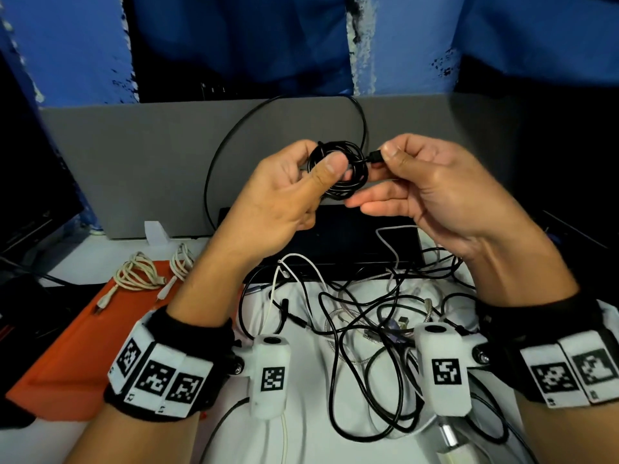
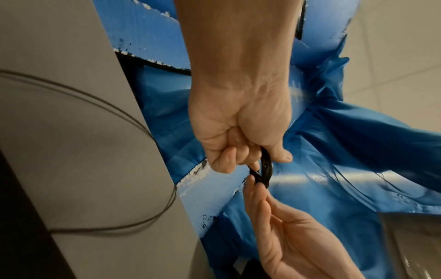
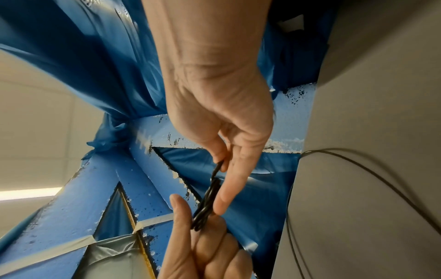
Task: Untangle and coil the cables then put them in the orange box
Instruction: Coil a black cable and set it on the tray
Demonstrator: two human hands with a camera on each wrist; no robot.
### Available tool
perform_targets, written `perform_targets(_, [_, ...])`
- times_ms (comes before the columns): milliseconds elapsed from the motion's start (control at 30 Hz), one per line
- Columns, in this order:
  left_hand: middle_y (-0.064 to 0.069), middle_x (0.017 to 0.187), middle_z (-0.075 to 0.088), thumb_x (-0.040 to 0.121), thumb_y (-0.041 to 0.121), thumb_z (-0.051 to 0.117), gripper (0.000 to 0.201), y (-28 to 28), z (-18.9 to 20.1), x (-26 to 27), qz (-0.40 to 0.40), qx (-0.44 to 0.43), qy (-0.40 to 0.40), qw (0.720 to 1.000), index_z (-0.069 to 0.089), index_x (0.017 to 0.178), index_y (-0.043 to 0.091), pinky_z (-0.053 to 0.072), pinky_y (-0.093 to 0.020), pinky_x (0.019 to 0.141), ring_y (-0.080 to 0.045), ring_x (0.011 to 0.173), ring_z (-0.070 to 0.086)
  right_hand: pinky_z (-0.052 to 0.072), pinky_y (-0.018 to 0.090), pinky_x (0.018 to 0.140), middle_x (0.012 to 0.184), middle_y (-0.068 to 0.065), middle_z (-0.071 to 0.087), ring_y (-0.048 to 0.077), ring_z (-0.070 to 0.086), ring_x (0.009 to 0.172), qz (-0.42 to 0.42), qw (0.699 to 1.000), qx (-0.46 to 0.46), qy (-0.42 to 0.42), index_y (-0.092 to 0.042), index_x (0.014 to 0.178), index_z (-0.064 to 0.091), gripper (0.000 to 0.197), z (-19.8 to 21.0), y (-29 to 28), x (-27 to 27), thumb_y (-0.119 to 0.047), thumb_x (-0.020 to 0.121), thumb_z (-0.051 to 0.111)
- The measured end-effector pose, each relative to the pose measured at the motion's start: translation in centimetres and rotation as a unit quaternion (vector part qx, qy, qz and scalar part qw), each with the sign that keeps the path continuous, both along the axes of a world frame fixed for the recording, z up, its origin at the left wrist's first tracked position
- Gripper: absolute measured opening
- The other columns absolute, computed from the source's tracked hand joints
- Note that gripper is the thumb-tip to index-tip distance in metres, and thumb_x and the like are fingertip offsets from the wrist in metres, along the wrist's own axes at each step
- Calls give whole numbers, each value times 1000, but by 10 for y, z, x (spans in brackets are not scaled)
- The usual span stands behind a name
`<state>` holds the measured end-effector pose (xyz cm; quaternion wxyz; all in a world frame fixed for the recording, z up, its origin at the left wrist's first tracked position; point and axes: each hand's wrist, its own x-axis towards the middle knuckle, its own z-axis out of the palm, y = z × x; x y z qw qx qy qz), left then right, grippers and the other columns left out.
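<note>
Black cable wound into a small coil [image 1: 336,172] sits at the centre of the head view, raised above the table between both hands. The left hand [image 1: 284,199] grips the coil, thumb pressed across its front and fingers curled behind it. The right hand [image 1: 432,189] pinches the cable's plug end [image 1: 374,158] between thumb and forefinger, just right of the coil; its other fingers extend loosely below. From the coil a long loose loop of the same cable [image 1: 214,169] arcs up and left across a grey partition [image 1: 134,162] behind the hands.

At lower left of the frame lies the orange box [image 1: 83,346], holding two coiled white cables [image 1: 137,274] near its far edge. At lower centre and right, a tangle of black, white and silver cables [image 1: 365,329] is spread over the white table [image 1: 301,430], partly over a black flat device [image 1: 351,232] beneath the hands. Both wrists wear black bands carrying white blocks with square black-and-white markers.

In the left wrist view, the left hand [image 2: 238,136] is curled around the bundled black strands [image 2: 263,169], with the right hand's fingertips [image 2: 253,185] touching them from below. In the right wrist view, the right hand [image 3: 226,132] pinches the black cable [image 3: 207,202] against the left hand's fingers [image 3: 181,213]. Blue plastic sheeting fills the background.
</note>
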<state>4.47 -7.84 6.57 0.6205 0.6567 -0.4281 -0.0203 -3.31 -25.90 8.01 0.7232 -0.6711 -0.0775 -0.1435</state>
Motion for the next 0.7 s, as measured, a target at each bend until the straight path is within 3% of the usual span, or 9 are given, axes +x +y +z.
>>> perform_targets(100, [6, 65, 50, 100, 31, 61, 19, 6, -2, 2, -20, 38, -26, 999, 58, 107, 13, 23, -40, 47, -10, 49, 33, 62, 25, 62, 80, 6, 76, 23, 77, 71, -19, 999, -26, 2, -9, 93, 56, 19, -1, -2, 1, -20, 107, 48])
perform_targets(167, [13, 78, 62, 99, 26, 61, 25, 9, -1, -2, -25, 78, -51, 995, 57, 118, 11, 36, -24, 54, 0, 56, 48, 62, 25, 61, 80, 6, 76, 23, 77, 70, -41, 998, -49, 2, -11, 92, 56, 20, -2, -3, 2, -21, 107, 49])
perform_targets(233, [13, 103, 68, 102, 21, 57, 31, 12, 1, -5, -34, 120, -81, 989, 54, 130, 8, 48, -14, 74, 5, 81, 64, 61, 25, 58, 79, 4, 73, 25, 77, 68, -53, 997, -63, 6, -12, 91, 56, 20, -3, -5, 3, -22, 107, 50])
perform_targets(333, [4, 135, 62, 104, 20, 53, 37, 18, 4, -7, -48, 151, -122, 980, 50, 139, 10, 44, -36, 110, -9, 129, 57, 59, 24, 55, 85, 9, 69, 26, 76, 66, -62, 995, -80, 6, -11, 91, 57, 21, -2, -7, 1, -23, 107, 50])
perform_targets(400, [3, 138, 61, 105, 18, 51, 35, 19, 4, -6, -45, 154, -141, 977, 51, 139, 9, 40, -42, 115, -14, 135, 53, 58, 23, 54, 84, 10, 68, 25, 75, 64, -64, 994, -83, 0, -11, 90, 56, 21, 0, -7, -1, -23, 107, 49])
perform_targets(467, [3, 131, 66, 106, 21, 50, 31, 18, 5, -6, -17, 163, -183, 969, 54, 134, 10, 45, -41, 110, -13, 127, 59, 58, 24, 53, 82, 9, 68, 26, 75, 63, -75, 993, -89, -7, -11, 91, 55, 22, 2, -6, -3, -23, 108, 48])
perform_targets(533, [6, 105, 71, 106, 34, 49, 25, 16, 3, -4, 37, 198, -240, 950, 60, 120, 15, 53, -35, 90, -9, 100, 67, 58, 27, 54, 81, 8, 70, 27, 75, 63, -93, 991, -98, -14, -10, 92, 54, 22, 2, -5, -3, -22, 109, 47])
perform_targets(600, [13, 68, 59, 106, 39, 48, 26, 13, 0, -2, 103, 207, -286, 930, 59, 94, 19, 44, -17, 61, -6, 65, 57, 59, 30, 55, 81, 6, 69, 28, 75, 64, -112, 988, -103, -20, -9, 95, 53, 21, 0, -3, -2, -22, 109, 45])
perform_targets(700, [9, 58, 48, 107, 39, 43, 35, 9, -5, 2, 148, 202, -313, 916, 56, 87, 14, 36, -21, 51, -12, 55, 50, 59, 31, 56, 75, -1, 67, 28, 75, 64, -137, 984, -108, -34, -9, 96, 52, 19, -1, -1, 1, -21, 110, 45])
